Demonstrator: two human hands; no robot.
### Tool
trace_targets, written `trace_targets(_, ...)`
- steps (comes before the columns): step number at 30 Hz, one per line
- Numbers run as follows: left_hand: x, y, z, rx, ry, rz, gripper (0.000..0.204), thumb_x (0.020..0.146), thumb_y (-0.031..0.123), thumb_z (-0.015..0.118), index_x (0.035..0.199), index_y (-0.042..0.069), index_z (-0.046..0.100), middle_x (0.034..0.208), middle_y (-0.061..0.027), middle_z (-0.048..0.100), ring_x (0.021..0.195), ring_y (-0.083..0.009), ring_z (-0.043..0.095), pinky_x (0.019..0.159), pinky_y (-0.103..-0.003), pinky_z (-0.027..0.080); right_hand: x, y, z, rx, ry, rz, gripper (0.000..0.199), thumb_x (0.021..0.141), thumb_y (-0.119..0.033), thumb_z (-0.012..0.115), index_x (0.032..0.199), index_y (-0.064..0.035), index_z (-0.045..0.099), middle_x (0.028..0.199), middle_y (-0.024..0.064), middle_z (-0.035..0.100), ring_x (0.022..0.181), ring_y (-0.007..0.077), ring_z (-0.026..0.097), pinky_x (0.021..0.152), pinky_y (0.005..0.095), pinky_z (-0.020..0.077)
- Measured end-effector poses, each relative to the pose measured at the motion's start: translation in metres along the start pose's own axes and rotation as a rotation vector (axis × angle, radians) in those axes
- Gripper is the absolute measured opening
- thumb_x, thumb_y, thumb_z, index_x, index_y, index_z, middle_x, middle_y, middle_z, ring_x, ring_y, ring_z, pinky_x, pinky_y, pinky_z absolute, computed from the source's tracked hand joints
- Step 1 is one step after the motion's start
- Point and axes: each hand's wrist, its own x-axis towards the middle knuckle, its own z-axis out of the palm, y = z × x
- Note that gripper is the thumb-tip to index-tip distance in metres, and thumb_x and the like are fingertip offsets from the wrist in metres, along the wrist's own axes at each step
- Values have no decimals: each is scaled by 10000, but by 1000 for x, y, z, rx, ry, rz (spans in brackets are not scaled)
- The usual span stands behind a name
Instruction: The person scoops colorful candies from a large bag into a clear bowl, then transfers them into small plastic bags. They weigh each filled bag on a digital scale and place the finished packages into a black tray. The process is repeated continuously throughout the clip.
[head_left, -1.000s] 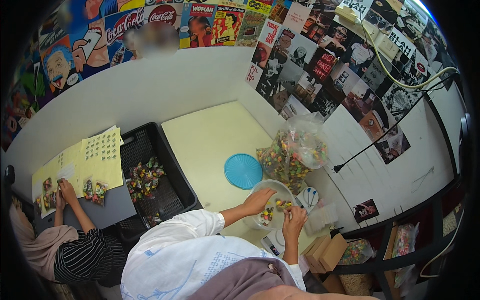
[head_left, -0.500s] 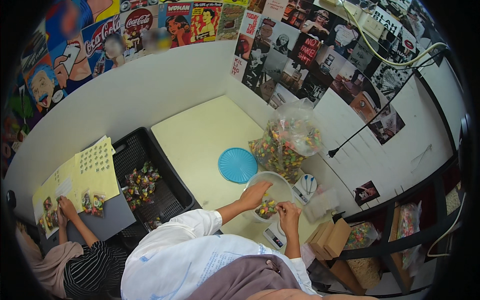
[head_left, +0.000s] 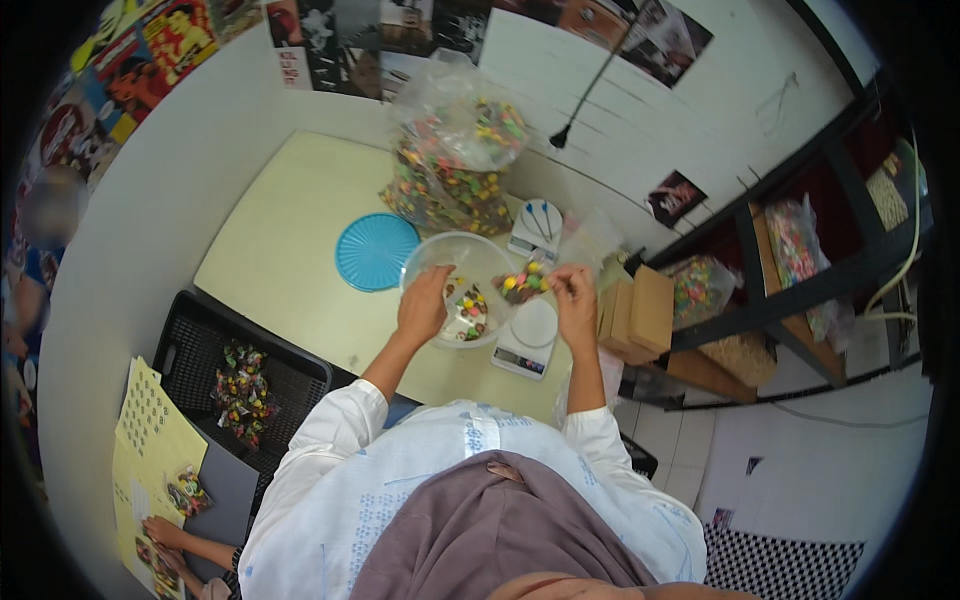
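Plastic bowl [head_left: 472, 256], left hand [head_left: 424, 303] at rim, grip unclear, right hand [head_left: 575, 300] pinching sachet [head_left: 523, 283] opposite

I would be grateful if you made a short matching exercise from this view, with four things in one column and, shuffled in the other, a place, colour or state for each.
Column one
1. Round lid
2. Small clear packet
3. Large clear bag
4. Black crate

Column two
A. Has a heap of filled packets inside
B. Held in the person's right hand
C. Blue, lying flat
D. Full of colourful pieces, standing on the table beyond the tub

Pairs: 1-C, 2-B, 3-D, 4-A
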Motion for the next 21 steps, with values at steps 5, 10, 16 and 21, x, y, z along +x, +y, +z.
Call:
trace_targets(5, 0, 5, -3, 40, -29, -16, 438, 791, -62, 519, 1199, 83, 590, 1030, -138, 623, 922, -359, 613, 781, -467, 488, -14, 69, -38, 33, 173, 280, 110, 896, -110, 673, 926, -5, 659, 900, 83, 657, 777, 183, 607, 724, 306, 479)
trace_targets(10, 3, 7, -2, 68, -56, -13, 399, 823, -43, 522, 1194, 83, 596, 1053, -128, 641, 929, -350, 623, 786, -456, 493, -55, 154, -21, -60, 173, 481, 147, 894, -151, 699, 939, -15, 665, 799, 63, 651, 728, 137, 578, 693, 296, 476)
trace_targets(16, 4, 6, -2, 71, -97, 15, 365, 839, -40, 548, 1183, 74, 594, 1038, -122, 659, 910, -346, 637, 775, -454, 497, -101, 221, 9, 11, 219, 646, 147, 916, -134, 676, 953, 2, 637, 816, 45, 645, 767, 130, 589, 721, 280, 478)
trace_targets(21, 4, 6, -1, 76, -101, 8, 356, 840, -42, 559, 1175, 71, 596, 1019, -115, 675, 913, -336, 644, 772, -444, 501, -113, 230, 11, 179, 208, 747, 225, 931, -147, 655, 1080, 10, 596, 993, 94, 677, 934, 180, 641, 834, 311, 498)
